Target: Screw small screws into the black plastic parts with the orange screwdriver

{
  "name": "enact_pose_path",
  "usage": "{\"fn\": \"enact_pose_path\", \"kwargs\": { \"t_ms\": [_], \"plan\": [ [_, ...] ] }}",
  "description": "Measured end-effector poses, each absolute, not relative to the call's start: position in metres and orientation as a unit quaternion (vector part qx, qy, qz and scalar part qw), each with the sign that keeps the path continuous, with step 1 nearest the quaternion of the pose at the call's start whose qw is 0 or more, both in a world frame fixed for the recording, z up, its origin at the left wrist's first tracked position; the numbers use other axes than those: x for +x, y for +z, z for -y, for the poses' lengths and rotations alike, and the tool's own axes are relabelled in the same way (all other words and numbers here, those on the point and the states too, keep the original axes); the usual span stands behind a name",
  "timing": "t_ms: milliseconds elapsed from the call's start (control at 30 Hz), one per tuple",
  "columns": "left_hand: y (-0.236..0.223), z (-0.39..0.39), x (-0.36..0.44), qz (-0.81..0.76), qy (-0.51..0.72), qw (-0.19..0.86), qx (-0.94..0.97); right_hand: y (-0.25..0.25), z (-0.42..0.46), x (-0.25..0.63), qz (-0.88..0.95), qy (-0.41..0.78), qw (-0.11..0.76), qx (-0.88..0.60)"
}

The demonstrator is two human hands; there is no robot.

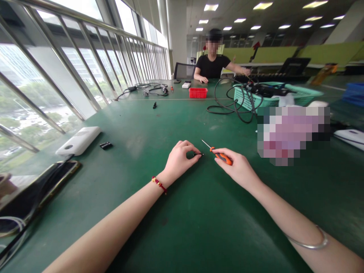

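Observation:
My right hand (237, 165) is closed round the orange and grey handle of a screwdriver (224, 157). Its thin metal shaft points up and to the left, clear of my other hand. Between the thumb and fingertips of my left hand (182, 157) is a small dark piece (198, 154), mostly covered by the fingers and too small to name. Both hands are low over the green table (182, 212), with a short gap between them. A small black part (106, 145) lies off to the left, and another black part (154, 105) lies further back.
A white device (79, 141) and a phone (36, 189) with cables lie at the left. Towards the back stand a red tray (198, 93) and a green basket (273, 99) with black cables spilling over. Another person (213, 64) sits across the table. A metal railing (93, 49) runs along the left.

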State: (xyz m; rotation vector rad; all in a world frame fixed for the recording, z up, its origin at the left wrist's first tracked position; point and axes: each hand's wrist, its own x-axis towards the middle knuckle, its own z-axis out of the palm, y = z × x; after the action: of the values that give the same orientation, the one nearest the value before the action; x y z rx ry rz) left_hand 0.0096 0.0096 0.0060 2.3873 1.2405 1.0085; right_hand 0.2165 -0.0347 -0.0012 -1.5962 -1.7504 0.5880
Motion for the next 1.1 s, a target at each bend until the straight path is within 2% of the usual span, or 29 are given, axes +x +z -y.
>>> {"fn": "enact_pose_path", "kwargs": {
  "t_ms": [333, 600, 767, 867, 967, 1100],
  "plan": [
    [0.001, -0.01, 0.01, -0.453, 0.304, 0.071, 0.835, 0.0, 0.035, 0.216, 0.67, 0.233, 0.34, -0.617],
    [0.003, -0.009, 0.009, -0.447, 0.316, 0.138, 0.825, 0.0, 0.035, 0.216, 0.675, 0.228, 0.344, -0.611],
    [0.009, -0.01, 0.004, -0.493, 0.403, 0.15, 0.756, 0.0, 0.035, 0.216, 0.679, 0.225, 0.35, -0.605],
    [0.009, -0.014, -0.001, -0.567, 0.446, 0.201, 0.663, 0.0, 0.036, 0.216, 0.669, 0.223, 0.372, -0.604],
    [0.007, -0.015, -0.001, -0.619, 0.412, 0.227, 0.629, 0.001, 0.035, 0.216, 0.646, 0.22, 0.422, -0.596],
    [0.006, -0.007, 0.01, -0.633, 0.331, 0.174, 0.677, 0.001, 0.033, 0.218, 0.626, 0.222, 0.462, -0.588]
  ]
}}
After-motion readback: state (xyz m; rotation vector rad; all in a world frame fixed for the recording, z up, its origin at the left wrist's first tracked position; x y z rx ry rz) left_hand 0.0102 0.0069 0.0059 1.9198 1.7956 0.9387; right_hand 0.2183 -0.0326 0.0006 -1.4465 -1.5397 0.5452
